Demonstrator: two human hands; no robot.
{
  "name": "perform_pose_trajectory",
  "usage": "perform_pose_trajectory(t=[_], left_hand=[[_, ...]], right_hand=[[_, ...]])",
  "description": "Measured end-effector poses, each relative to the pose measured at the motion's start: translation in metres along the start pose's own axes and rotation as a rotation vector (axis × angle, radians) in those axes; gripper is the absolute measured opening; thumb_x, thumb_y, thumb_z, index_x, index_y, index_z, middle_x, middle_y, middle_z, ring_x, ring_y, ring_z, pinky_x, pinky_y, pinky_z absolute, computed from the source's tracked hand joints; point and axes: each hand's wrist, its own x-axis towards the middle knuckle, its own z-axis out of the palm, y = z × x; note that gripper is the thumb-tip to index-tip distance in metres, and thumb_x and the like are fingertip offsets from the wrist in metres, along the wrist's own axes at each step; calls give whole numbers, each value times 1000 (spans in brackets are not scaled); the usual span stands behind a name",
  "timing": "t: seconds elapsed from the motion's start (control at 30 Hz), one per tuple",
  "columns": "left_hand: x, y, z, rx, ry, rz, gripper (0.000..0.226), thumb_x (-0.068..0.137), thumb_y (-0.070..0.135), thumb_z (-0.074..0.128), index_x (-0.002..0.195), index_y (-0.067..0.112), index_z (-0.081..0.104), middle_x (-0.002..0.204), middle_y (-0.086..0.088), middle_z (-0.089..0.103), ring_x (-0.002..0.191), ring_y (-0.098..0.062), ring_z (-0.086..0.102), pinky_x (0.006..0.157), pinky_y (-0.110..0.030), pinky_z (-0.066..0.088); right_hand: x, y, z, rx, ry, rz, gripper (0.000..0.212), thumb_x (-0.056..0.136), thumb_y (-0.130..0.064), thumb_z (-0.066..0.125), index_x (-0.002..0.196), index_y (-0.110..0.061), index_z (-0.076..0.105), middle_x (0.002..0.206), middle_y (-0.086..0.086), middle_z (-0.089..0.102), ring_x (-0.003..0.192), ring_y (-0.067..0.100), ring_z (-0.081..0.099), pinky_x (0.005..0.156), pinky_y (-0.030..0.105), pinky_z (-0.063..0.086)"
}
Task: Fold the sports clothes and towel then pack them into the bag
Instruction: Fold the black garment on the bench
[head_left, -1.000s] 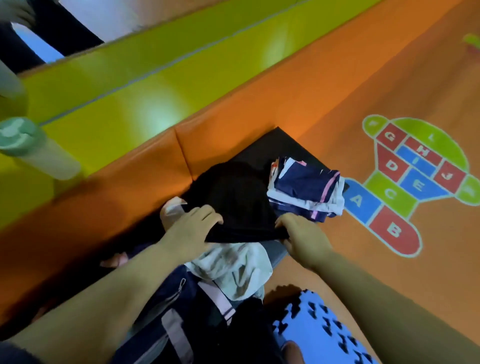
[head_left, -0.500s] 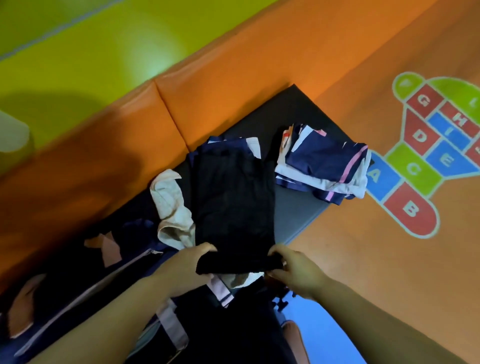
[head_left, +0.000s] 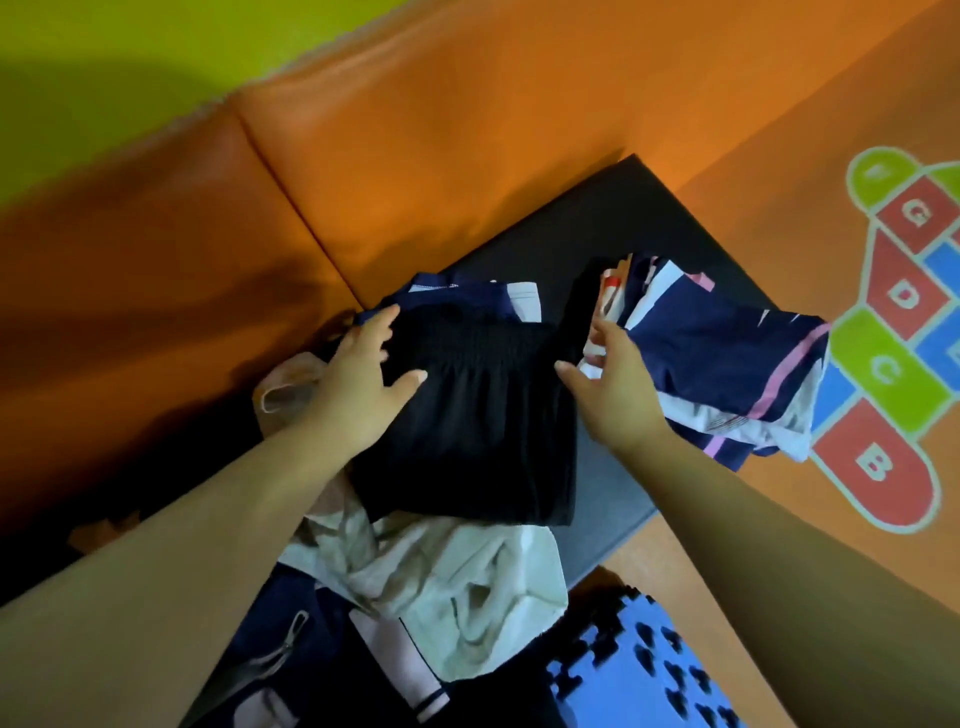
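Note:
A black garment (head_left: 483, 431) lies folded on the dark mat (head_left: 613, 223), on top of a navy and white piece (head_left: 483, 291). My left hand (head_left: 358, 384) rests flat on its left side with fingers spread. Fingers apart, my right hand (head_left: 618, 384) hovers at the garment's right edge and holds nothing. To the right sits a folded stack of navy, white and pink clothes (head_left: 727, 364). A crumpled whitish towel (head_left: 452, 582) lies in front of the black garment. The dark navy bag (head_left: 311, 670), with a zipper and pink straps, is at the bottom.
An orange padded wall (head_left: 441, 135) rises behind the mat, with green padding (head_left: 114, 62) above it. The orange floor at right carries a coloured hopscotch print (head_left: 904, 338). A blue foam puzzle tile (head_left: 639, 675) lies at the bottom right.
Both hands let go of the black garment's near edge after folding it over, and moved up to its far half. The garment is shorter now. The camera tilted down.

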Motion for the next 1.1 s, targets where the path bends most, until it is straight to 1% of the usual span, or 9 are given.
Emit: perform_pose_trajectory(t=[0.07, 0.17, 0.33, 0.4, 0.63, 0.77, 0.87, 0.97, 1.1], left_hand=[[-4, -16, 14, 136, 27, 39, 64, 88, 28, 62, 144, 22, 31, 142, -7, 36, 130, -23, 39, 107, -41, 36], [-28, -47, 34, 344, 13, 315, 54, 82, 41, 57, 131, 23, 45, 130, -5, 44, 119, -28, 43, 96, -45, 44], [-62, -89, 57, 687, -233, 582, 55, 69, 42, 70, 119, 20, 59, 130, -4, 53, 117, -27, 39, 82, -41, 55], [-64, -99, 58, 747, -242, 615, 54, 70, 44, 58, 118, 19, 60, 130, -5, 55, 119, -27, 38, 79, -39, 57], [-51, -102, 54, 897, -304, 574, 84, 31, 13, 88, 113, 16, 68, 127, -2, 60, 113, -28, 52, 64, -32, 55], [-40, -99, 50, 827, -234, 617, 69, 33, 3, 87, 100, 14, 73, 115, 0, 68, 101, -24, 64, 59, -31, 56], [-33, -108, 49, 648, -252, 612, 37, 66, 8, 71, 102, 15, 71, 114, 1, 68, 109, -16, 50, 80, -30, 56], [-35, -100, 39, 463, -270, 396, 30, 90, 13, 57, 118, 17, 63, 119, 4, 63, 115, -12, 51, 96, -20, 39], [-32, -76, 15, 189, -351, 120, 18, 96, 26, 48, 111, 33, 54, 105, 7, 63, 95, -4, 57, 83, -24, 46]], right_hand=[[-3, 15, 11, -58, 57, -30, 60, 89, -21, 64, 141, -12, 36, 137, 9, 43, 123, 20, 45, 106, 34, 36], [-30, 47, 32, -219, -6, -205, 49, 83, -16, 68, 127, -6, 50, 127, 14, 50, 120, 30, 46, 104, 31, 32], [-70, 102, 66, -600, -250, -471, 65, 57, -26, 84, 116, -15, 60, 122, 10, 59, 112, 27, 42, 78, 47, 56], [-73, 111, 68, -720, -280, -504, 74, 50, -25, 88, 118, -16, 61, 125, 8, 60, 116, 27, 40, 76, 43, 55], [-64, 121, 69, -815, -276, -535, 83, 41, -9, 89, 119, -20, 64, 127, 3, 62, 115, 23, 43, 69, 36, 56], [-48, 122, 56, -677, -360, -560, 78, 40, -10, 94, 114, -17, 68, 120, 1, 67, 102, 27, 64, 64, 35, 60], [-39, 109, 43, -569, -440, -498, 59, 59, -2, 86, 115, -10, 68, 119, 7, 67, 104, 31, 64, 82, 42, 57], [-34, 88, 25, -457, -497, -279, 40, 87, -11, 65, 126, -17, 59, 121, 2, 63, 111, 21, 55, 92, 29, 43], [-30, 73, 12, -116, -532, 51, 25, 88, -14, 62, 109, -27, 57, 89, -3, 64, 75, 8, 60, 73, 23, 45]])
